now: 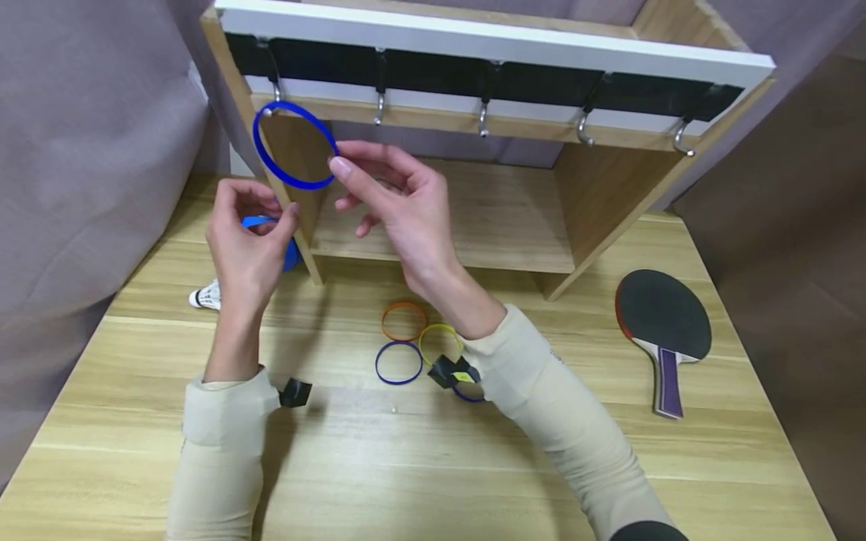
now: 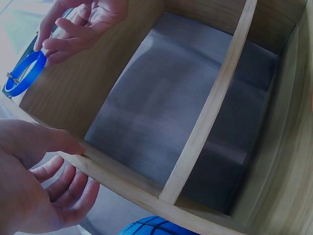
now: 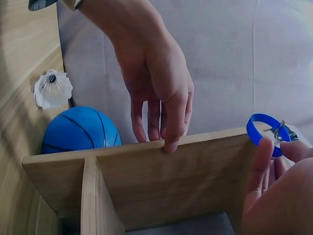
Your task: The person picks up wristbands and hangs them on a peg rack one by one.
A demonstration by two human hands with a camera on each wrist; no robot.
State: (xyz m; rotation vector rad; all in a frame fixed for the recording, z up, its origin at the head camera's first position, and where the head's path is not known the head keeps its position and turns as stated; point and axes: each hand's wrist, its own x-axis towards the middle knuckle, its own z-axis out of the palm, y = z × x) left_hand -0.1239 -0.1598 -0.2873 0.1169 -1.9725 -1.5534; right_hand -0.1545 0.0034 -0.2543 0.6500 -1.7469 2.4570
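A blue ring (image 1: 295, 181) is held up at the front of the wooden shelf (image 1: 440, 218), by the leftmost of its five hooks (image 1: 276, 93). The ring is a thin, closed, deep-blue band, its flat wall brighter in the wrist views; it hangs slanted, showing as an oval from the head camera. The silver curve of the hook shows within the ring's opening, though whether the band bears on the metal cannot be told.

The right hand (image 1: 414, 197) pinches the band between thumb and index finger on the side toward the shelf's middle, the other fingers curving loosely beneath, the forearm rising from the shelf's front right. The left hand (image 1: 245, 237), lower and well apart from the right, grips the front edge of the shelf's left side panel, thumb on the inner side and fingers on the outer. Both arms wear cream sleeves.

Outside the shelf's left side sit a blue ball (image 3: 80, 129) and, near it, a white shuttlecock (image 3: 53, 89). On the table (image 1: 358, 473) in front of the shelf lie an orange ring (image 1: 404, 303), a yellow ring (image 1: 440, 325) and a purple ring (image 1: 398, 383); a paddle (image 1: 663, 315) lies off its front right.
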